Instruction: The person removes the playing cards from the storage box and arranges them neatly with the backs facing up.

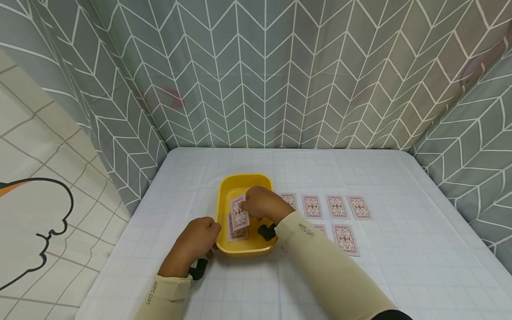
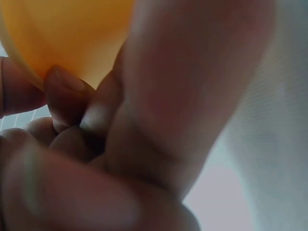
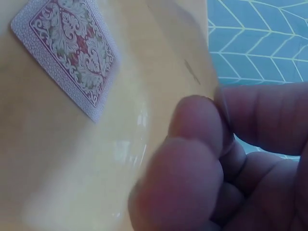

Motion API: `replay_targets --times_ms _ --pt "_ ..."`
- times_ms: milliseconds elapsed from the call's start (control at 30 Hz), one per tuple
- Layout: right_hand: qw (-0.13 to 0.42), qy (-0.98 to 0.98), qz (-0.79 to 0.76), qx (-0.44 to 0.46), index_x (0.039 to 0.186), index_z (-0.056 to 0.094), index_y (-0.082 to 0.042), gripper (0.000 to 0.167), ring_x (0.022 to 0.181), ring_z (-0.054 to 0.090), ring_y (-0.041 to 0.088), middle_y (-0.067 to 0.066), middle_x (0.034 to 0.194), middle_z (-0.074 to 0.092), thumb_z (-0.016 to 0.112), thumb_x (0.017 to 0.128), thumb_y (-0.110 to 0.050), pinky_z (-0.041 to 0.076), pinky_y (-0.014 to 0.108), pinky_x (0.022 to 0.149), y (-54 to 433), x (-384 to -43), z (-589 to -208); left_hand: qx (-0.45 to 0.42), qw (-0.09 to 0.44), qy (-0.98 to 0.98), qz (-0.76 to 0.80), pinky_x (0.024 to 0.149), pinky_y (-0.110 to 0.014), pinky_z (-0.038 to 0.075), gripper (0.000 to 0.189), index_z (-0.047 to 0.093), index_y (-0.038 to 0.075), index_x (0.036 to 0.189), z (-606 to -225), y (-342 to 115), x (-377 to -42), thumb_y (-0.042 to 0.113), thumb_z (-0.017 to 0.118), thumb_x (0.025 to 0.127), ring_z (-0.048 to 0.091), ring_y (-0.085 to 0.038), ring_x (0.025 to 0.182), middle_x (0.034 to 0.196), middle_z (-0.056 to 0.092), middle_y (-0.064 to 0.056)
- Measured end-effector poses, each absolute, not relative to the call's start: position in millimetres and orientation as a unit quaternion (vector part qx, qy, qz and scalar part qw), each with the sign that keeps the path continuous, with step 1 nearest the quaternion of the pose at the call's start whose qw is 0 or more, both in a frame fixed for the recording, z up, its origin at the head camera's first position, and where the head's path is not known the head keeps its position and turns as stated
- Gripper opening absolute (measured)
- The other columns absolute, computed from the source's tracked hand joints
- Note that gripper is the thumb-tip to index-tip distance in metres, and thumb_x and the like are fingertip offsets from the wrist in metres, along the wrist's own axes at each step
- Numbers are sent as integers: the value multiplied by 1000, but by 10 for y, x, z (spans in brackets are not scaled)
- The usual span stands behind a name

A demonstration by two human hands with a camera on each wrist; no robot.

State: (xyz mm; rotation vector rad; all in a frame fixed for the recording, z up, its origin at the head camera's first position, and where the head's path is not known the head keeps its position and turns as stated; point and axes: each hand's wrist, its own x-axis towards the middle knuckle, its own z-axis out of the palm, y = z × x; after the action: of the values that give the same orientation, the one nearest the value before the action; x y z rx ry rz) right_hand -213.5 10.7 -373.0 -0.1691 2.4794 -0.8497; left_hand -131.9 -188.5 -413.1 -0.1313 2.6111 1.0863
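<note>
My left hand grips the near left edge of a yellow tray. In the left wrist view, its curled fingers meet the tray's rim. Over the tray, my right hand pinches a playing card by its right side, with the red patterned back showing in the head view. Beneath it, another playing card lies back up on the tray floor, partly covered by the held one. The right wrist view shows a card in the tray, beyond the thumb and fingertips.
Several playing cards lie back up in two rows right of the tray, among them a far-right card and a near one. My right forearm partly covers the nearer row. A chevron-patterned curtain borders the white table.
</note>
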Motion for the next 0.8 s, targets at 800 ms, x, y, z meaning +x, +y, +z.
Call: replay_targets --times_ms 800 --pt "200 923 -317 -82 95 70 -9 29 64 60 23 9 81 64 62 107 -34 45 31 58 766 -2039 -3602 -50 157 912 375 59 -38 51 38 68 6 96 -4111 -1871 -1320 29 40 108 66 -25 60 81 68 -6"
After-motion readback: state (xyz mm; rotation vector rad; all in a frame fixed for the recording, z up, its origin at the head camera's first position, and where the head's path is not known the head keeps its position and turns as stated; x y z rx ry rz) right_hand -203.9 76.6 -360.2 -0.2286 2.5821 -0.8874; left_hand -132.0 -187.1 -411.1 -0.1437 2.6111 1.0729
